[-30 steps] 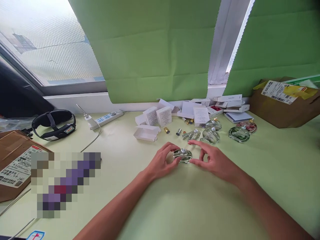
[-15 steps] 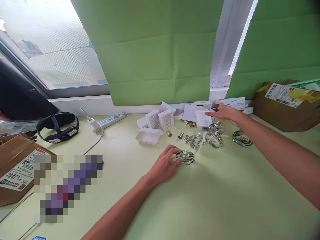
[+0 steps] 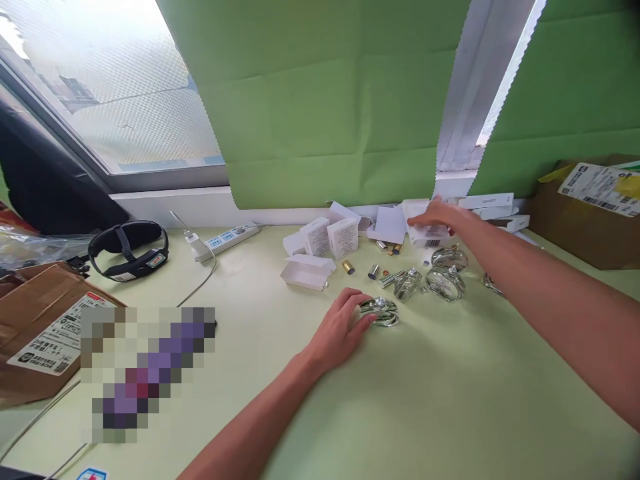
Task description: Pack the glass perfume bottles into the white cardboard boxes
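My left hand rests on the table, fingers closed around the sides of a clear glass perfume bottle. Farther back, my right hand grips a white printed carton from above, its thumb side to the left. The carton's lower edge seems slightly off the table. In front of it lie several more glass bottles, among them one tilted bottle and a round one. A gold cap and a silver cap lie to their left. My right forearm partly covers another bottle.
Two upright white cartons and an open white box stand left of the bottles. More flat white boxes lie by the window. Brown cardboard boxes sit at both sides. A power strip and black headset are at left.
My right hand has closed on the white carton and raised it slightly; a small piece now shows below it. My left hand stays on the bottle. The whole view has shifted a little.
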Motion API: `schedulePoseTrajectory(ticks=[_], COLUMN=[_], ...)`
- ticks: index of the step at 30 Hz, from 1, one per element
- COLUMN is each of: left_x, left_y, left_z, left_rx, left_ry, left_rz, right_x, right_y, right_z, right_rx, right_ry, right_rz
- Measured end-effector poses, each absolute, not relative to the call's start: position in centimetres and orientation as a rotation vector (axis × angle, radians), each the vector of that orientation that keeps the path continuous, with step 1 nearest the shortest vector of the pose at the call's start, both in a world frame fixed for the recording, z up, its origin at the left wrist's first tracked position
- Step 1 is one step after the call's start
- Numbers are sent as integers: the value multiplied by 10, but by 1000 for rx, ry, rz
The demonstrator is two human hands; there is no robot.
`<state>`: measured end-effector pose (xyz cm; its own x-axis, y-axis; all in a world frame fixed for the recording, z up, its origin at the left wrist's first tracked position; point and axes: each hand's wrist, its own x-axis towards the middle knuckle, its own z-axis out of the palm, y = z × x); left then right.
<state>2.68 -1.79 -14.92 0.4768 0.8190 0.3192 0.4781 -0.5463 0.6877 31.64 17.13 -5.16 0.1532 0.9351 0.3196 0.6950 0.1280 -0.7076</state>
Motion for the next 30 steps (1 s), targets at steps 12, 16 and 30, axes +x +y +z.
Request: schedulePoseTrajectory(ticks=[12, 16, 30], left_x=[24, 24, 47], left_y=[6, 11, -53], left_z=[-162, -163, -142], left_rx=[2144, 2122, 1756], left_ry=[1336, 1395, 873], left_rz=[1142, 1181, 1029], right_x=[310, 285, 281], right_y=[-43, -66, -83], right_z=[-86, -103, -134], right_rx=[-998, -898, -850], right_ry=[-1246, -1126, -1001], right_rz=[1643, 1829, 2465])
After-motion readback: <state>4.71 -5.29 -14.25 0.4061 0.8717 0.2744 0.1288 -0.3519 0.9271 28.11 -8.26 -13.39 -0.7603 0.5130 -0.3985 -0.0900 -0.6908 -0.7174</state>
